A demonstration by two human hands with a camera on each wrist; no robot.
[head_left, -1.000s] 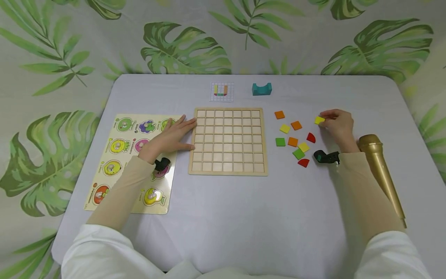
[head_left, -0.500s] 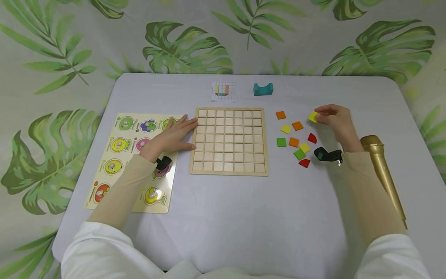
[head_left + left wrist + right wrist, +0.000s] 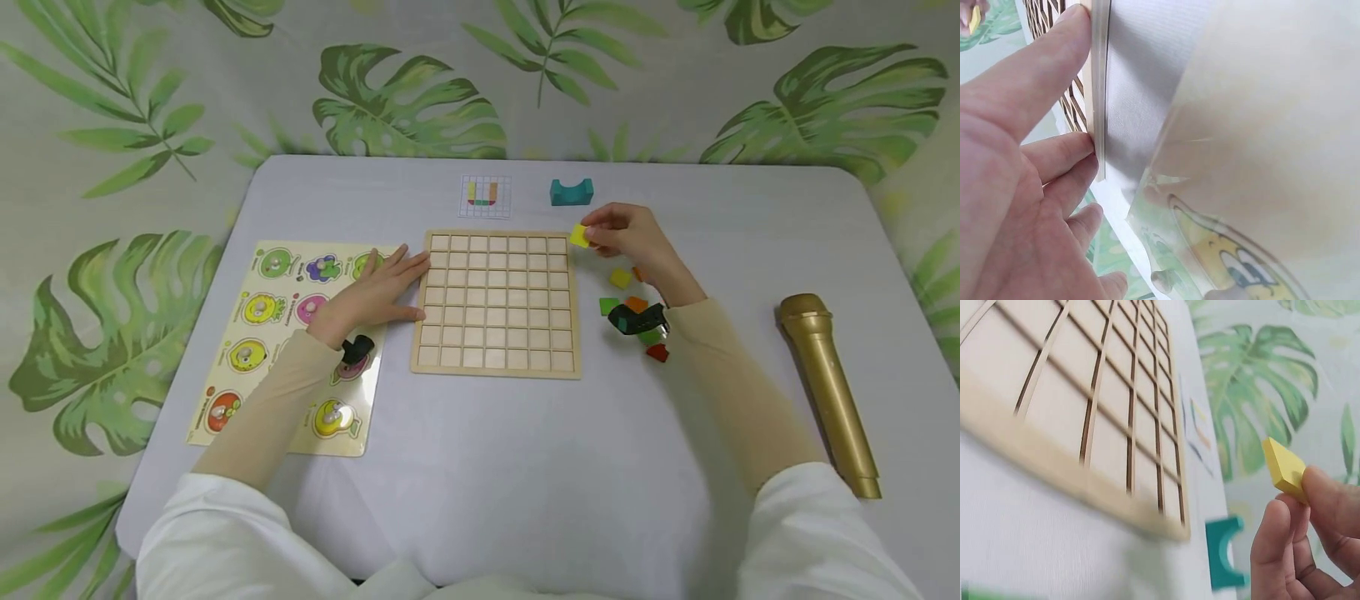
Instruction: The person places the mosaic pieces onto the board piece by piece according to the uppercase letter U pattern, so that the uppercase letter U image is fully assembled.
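Between thumb and fingers my right hand (image 3: 628,237) pinches a yellow square tile (image 3: 1285,467), held above the table by the top right corner of the wooden grid board (image 3: 498,373). My left hand (image 3: 371,296) lies with its fingers spread, and its fingertips touch the board's left edge. In the left wrist view the thumb and fingers (image 3: 1060,156) rest against that wooden rim. Every grid square I can see is bare. Under the right wrist lie loose tiles: a yellow one (image 3: 620,277), a green one (image 3: 609,307), a red one (image 3: 657,352) and others partly hidden by the wrist camera.
A fruit puzzle board (image 3: 247,312) lies under the left forearm. Behind the grid are a small pattern card (image 3: 485,197) with a coloured U shape and a teal arched block (image 3: 572,192). A gold microphone (image 3: 828,392) lies at the right.
My right hand has carried the yellow tile leftward from the right side to the grid board's corner, its forearm now over the loose tiles. The left hand stays at the board's edge.
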